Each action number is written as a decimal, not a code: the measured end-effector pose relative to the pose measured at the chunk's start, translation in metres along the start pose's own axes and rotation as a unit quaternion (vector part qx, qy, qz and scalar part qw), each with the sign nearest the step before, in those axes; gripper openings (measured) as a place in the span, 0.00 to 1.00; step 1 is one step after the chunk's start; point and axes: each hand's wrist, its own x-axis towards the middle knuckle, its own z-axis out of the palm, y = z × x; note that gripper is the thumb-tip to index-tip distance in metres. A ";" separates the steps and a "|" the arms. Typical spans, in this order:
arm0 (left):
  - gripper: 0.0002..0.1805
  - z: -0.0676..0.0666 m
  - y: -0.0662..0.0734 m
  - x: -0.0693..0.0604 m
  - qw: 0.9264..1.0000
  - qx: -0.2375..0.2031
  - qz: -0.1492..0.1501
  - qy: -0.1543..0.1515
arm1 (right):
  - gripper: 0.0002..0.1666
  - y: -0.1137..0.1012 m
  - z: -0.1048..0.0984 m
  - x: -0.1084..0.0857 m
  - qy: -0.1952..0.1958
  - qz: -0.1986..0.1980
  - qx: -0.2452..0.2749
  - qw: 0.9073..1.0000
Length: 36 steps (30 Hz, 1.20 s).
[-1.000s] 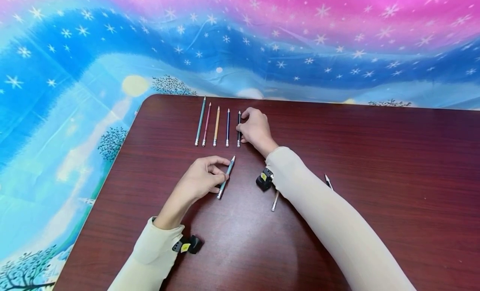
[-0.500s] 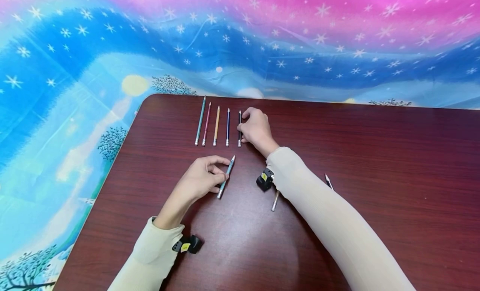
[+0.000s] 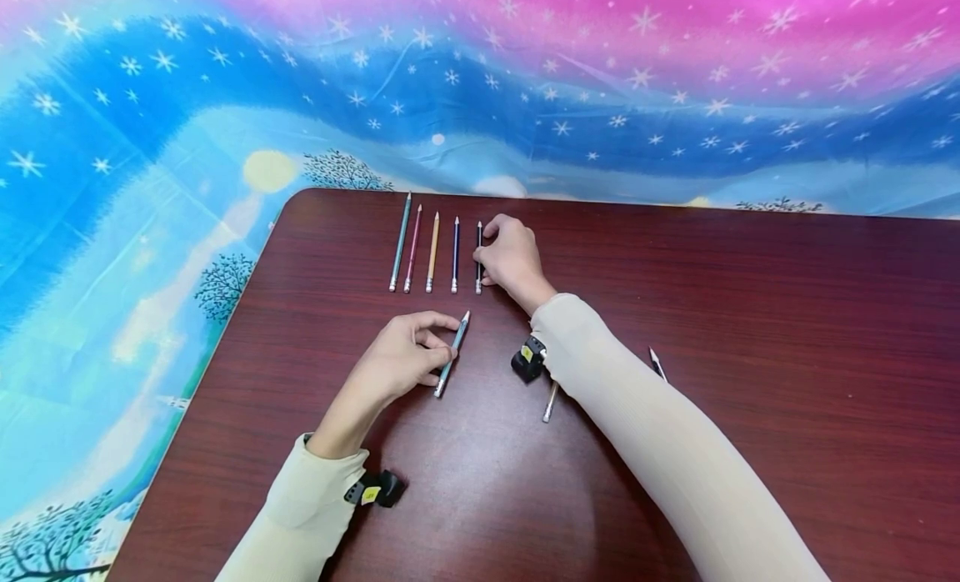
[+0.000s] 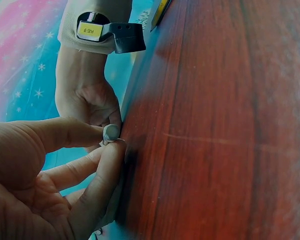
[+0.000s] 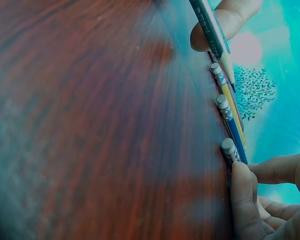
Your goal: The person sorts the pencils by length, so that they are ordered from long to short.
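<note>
My left hand pinches a teal pencil between thumb and fingers, tip pointing away, in front of a row of pencils. In the left wrist view its round grey-white end shows between the fingertips. At the row's right end, my right hand holds a black pencil lying on the table; in the right wrist view thumb and finger are by its eraser. Leftward from it lie a dark blue pencil, a yellow pencil, a pink-red pencil and a longer teal pencil.
Below my right forearm, a pencil with a pale eraser lies partly hidden by the sleeve. A dark pointed tip pokes out on the sleeve's other side. The brown wooden table ends at a patterned cloth behind and at left.
The black pencil has shifted very slightly to the right with my right hand's fingers on it. My left hand and its teal pencil stay in place.
</note>
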 end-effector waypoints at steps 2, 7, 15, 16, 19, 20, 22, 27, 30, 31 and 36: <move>0.21 0.000 0.000 0.000 1.000 0.000 0.000 0.000 | 0.17 0.000 0.000 0.000 0.001 -0.001 -0.003 1.000; 0.21 0.000 0.000 0.000 1.000 -0.002 0.000 -0.001 | 0.17 -0.001 0.000 -0.001 0.001 0.002 -0.008 1.000; 0.21 0.000 0.000 -0.001 1.000 0.003 0.002 0.000 | 0.17 0.000 0.000 0.000 0.002 0.001 -0.010 1.000; 0.21 0.000 0.000 0.000 1.000 0.003 0.002 0.001 | 0.17 0.000 0.000 0.000 0.002 0.001 -0.008 1.000; 0.21 0.001 0.000 0.000 1.000 0.002 0.005 0.000 | 0.17 0.000 0.000 0.000 0.002 0.002 -0.002 1.000; 0.21 0.000 -0.001 0.000 1.000 0.001 0.007 0.000 | 0.17 -0.001 0.000 0.001 0.001 0.004 0.003 1.000; 0.21 0.000 -0.001 0.001 1.000 -0.001 0.009 0.000 | 0.17 -0.001 0.001 0.001 -0.002 0.008 0.013 1.000; 0.21 0.001 -0.002 0.001 1.000 -0.002 0.006 0.000 | 0.17 -0.001 0.001 0.000 -0.008 0.021 0.035 0.999; 0.21 0.000 -0.002 0.001 1.000 0.000 0.003 0.000 | 0.17 -0.002 -0.001 -0.002 -0.014 0.025 0.047 0.998; 0.21 0.000 -0.002 0.001 1.000 0.001 0.003 0.000 | 0.17 -0.002 -0.001 -0.002 -0.017 0.025 0.051 0.998; 0.20 0.000 -0.001 0.001 1.000 0.006 0.006 0.000 | 0.18 -0.003 -0.007 -0.006 -0.029 0.027 0.077 0.996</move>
